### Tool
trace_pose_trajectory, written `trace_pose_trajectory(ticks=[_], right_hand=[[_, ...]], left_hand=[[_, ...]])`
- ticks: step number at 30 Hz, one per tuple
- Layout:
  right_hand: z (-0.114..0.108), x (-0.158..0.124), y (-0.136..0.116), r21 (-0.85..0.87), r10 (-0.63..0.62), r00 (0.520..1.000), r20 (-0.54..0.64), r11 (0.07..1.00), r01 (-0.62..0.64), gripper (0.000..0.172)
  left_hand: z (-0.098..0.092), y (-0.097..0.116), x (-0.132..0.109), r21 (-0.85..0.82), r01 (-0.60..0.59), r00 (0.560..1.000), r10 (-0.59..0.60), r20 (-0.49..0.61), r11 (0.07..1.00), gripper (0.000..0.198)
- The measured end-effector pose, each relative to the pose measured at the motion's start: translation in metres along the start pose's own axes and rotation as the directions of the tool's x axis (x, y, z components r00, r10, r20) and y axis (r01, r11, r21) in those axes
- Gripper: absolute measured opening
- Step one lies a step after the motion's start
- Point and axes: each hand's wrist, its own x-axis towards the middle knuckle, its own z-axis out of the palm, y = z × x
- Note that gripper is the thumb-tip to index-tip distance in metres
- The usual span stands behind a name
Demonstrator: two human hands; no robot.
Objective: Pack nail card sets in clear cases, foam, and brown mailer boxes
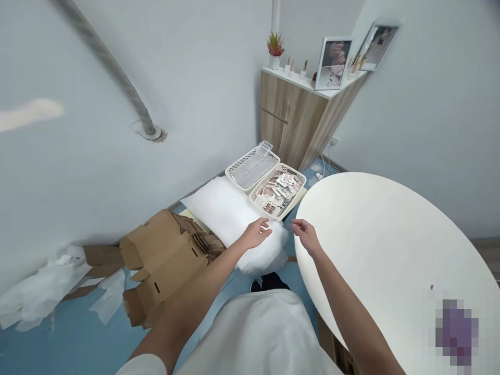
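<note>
My left hand point(257, 232) is held over a white padded sheet or bag point(228, 208), its fingers loosely curved and apart, with nothing in them. Beside the edge of a round white table point(385, 234), my right hand point(307, 233) hovers with bent fingers, also holding nothing. Just beyond both hands stands a white plastic basket point(303, 182) filled with small printed cards or packets point(279, 190). A second white basket point(231, 176) sits to its left, with clear plastic trays or lids point(252, 169) inside. Neither hand touches a basket.
Flattened brown cardboard boxes point(167, 260) and crumpled white wrapping point(58, 286) lie on the blue floor at left. A wood-grain cabinet point(295, 114) in the corner carries a plant point(275, 47), small bottles and framed pictures point(334, 62). Cables point(326, 166) run behind the table.
</note>
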Motion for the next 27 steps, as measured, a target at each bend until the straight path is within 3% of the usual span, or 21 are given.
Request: trace_pose_trajectory(ticks=[3, 6, 12, 16, 21, 27], right_hand=[[0.015, 0.035, -0.002, 0.065, 0.005, 0.999, -0.037, 0.998, -0.003, 0.035], [0.022, 0.072, -0.003, 0.011, -0.035, 0.998, -0.06, 0.999, 0.036, 0.032], [0.009, 0.14, -0.002, -0.109, -0.042, 0.985, -0.166, 0.994, 0.023, 0.031], [0.004, 0.177, 0.001, -0.07, -0.048, 0.988, -0.144, 0.997, 0.039, 0.036], [0.008, 0.209, 0.009, -0.07, -0.016, 0.993, -0.115, 0.997, 0.008, 0.042], [0.014, 0.225, 0.025, -0.095, -0.039, 0.995, -0.094, 0.995, 0.03, 0.048]], left_hand=[[0.0, -0.001, 0.028, -0.006, 0.028, 1.0, -0.028, -0.008, 1.0, 0.042], [-0.001, 0.0, 0.062, 0.008, 0.041, 0.999, -0.041, -0.025, 0.999, 0.04], [0.006, 0.001, 0.139, -0.071, 0.136, 0.99, -0.139, -0.038, 0.988, 0.045], [0.016, -0.001, 0.181, -0.213, 0.157, 0.987, -0.162, -0.008, 0.964, 0.052], [0.029, -0.001, 0.214, -0.307, 0.143, 0.986, -0.161, -0.035, 0.941, 0.061], [0.04, -0.001, 0.231, -0.342, 0.234, 0.967, -0.256, -0.018, 0.91, 0.066]])
